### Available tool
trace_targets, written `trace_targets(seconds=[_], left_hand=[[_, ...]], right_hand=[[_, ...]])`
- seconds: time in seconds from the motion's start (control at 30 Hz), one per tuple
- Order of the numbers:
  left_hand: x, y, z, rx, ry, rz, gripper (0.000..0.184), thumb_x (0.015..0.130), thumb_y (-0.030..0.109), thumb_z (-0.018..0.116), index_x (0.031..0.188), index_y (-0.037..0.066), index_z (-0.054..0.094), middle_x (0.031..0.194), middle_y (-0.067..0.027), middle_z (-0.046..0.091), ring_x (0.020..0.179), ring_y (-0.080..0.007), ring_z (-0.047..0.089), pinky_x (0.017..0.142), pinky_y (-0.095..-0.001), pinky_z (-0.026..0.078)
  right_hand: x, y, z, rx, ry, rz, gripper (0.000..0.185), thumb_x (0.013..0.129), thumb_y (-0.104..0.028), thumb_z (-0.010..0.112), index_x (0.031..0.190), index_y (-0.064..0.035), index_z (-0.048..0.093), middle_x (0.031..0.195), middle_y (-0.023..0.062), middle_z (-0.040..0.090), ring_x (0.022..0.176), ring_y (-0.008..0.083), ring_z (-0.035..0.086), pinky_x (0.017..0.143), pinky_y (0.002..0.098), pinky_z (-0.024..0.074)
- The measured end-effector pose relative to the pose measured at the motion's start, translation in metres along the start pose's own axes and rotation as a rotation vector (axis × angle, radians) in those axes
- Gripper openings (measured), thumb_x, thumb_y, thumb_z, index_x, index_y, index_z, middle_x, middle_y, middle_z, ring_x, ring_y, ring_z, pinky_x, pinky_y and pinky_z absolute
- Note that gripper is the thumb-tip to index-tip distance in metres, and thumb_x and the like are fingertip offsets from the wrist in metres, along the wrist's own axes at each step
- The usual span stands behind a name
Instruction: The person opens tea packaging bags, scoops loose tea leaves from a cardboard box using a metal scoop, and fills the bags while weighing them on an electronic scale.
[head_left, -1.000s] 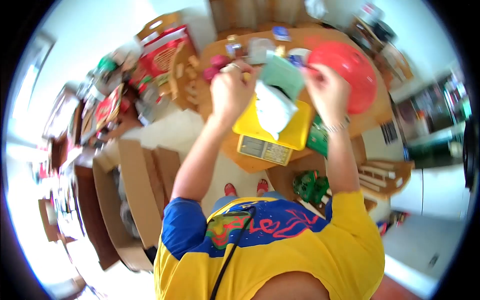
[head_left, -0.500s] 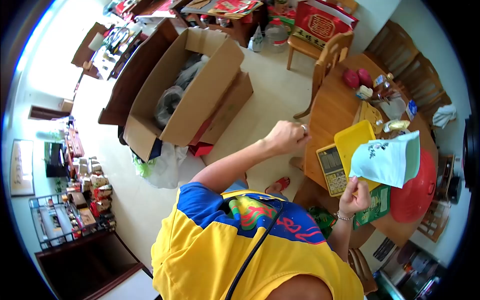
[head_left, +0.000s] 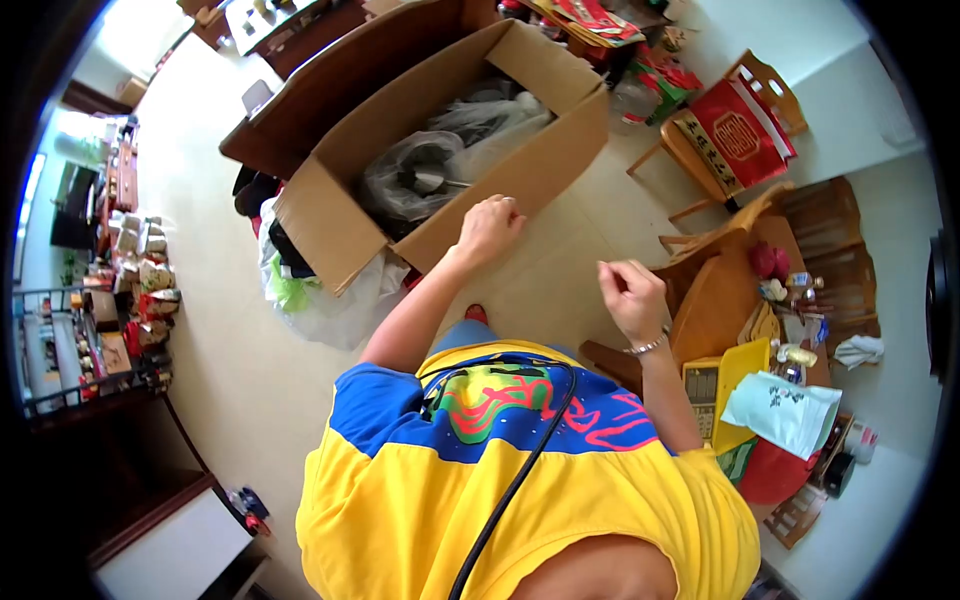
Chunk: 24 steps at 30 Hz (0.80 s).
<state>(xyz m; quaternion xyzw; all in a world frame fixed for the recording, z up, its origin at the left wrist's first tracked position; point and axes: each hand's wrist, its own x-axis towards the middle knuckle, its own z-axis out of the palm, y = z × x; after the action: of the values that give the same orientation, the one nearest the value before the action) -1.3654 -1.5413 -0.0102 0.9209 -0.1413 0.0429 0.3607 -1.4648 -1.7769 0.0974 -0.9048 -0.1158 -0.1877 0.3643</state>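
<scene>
My left hand (head_left: 490,230) is closed in front of the near side of the open cardboard box (head_left: 540,165); what it holds, if anything, is hidden. Wrapped items in clear plastic (head_left: 415,175) lie inside the box. My right hand (head_left: 633,298), with a bracelet on the wrist, is curled closed left of the wooden table (head_left: 715,300), and nothing shows in it. A pale green pouch (head_left: 785,410) lies on the yellow tray (head_left: 745,365) of a scale (head_left: 701,390), away from both hands.
A red bag (head_left: 742,135) stands on a wooden chair (head_left: 690,150) at the upper right. Two dark red round items (head_left: 768,260) and small bottles are on the table. Beside the box lies a white plastic bag (head_left: 335,300). A dark wooden bench (head_left: 330,85) runs behind it.
The view has swung toward the box. The pouch, earlier between my hands, now rests on the yellow tray. Both hands have moved away from the scale, my left toward the box.
</scene>
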Motion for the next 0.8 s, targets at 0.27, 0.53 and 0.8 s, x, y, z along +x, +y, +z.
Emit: trace_targets(seconds=[0.27, 0.53, 0.8], left_hand=[[-0.015, -0.122, -0.039, -0.096, 0.198, -0.366, 0.013, 0.077, 0.014, 0.067, 0.082, 0.002, 0.065, 0.085, -0.0177, 0.063, 0.082, -0.0360, 0.063, 0.073, -0.0446, 0.050], [-0.001, -0.199, -0.033, -0.015, 0.259, -0.585, 0.020, 0.080, 0.012, 0.064, 0.098, 0.003, 0.065, 0.111, -0.0195, 0.056, 0.106, -0.0379, 0.054, 0.090, -0.0440, 0.046], [0.026, -0.261, -0.033, 0.116, 0.127, -0.935, 0.029, 0.080, 0.014, 0.065, 0.108, 0.015, 0.069, 0.128, -0.0203, 0.048, 0.119, -0.0405, 0.046, 0.101, -0.0440, 0.042]], right_hand=[[0.091, -0.007, 0.181, 0.165, -0.565, -0.070, 0.013, 0.080, -0.017, 0.067, 0.078, -0.0038, 0.066, 0.076, 0.0131, 0.063, 0.070, 0.0282, 0.064, 0.064, 0.0382, 0.0511], [0.163, 0.041, 0.361, -0.117, -0.755, -0.207, 0.021, 0.076, -0.019, 0.065, 0.089, -0.0024, 0.068, 0.087, 0.0187, 0.066, 0.084, 0.0358, 0.064, 0.076, 0.0453, 0.0508], [0.190, 0.059, 0.438, -0.515, -1.229, 0.004, 0.030, 0.084, -0.018, 0.061, 0.110, -0.0047, 0.065, 0.114, 0.0177, 0.065, 0.106, 0.0328, 0.063, 0.088, 0.0433, 0.0523]])
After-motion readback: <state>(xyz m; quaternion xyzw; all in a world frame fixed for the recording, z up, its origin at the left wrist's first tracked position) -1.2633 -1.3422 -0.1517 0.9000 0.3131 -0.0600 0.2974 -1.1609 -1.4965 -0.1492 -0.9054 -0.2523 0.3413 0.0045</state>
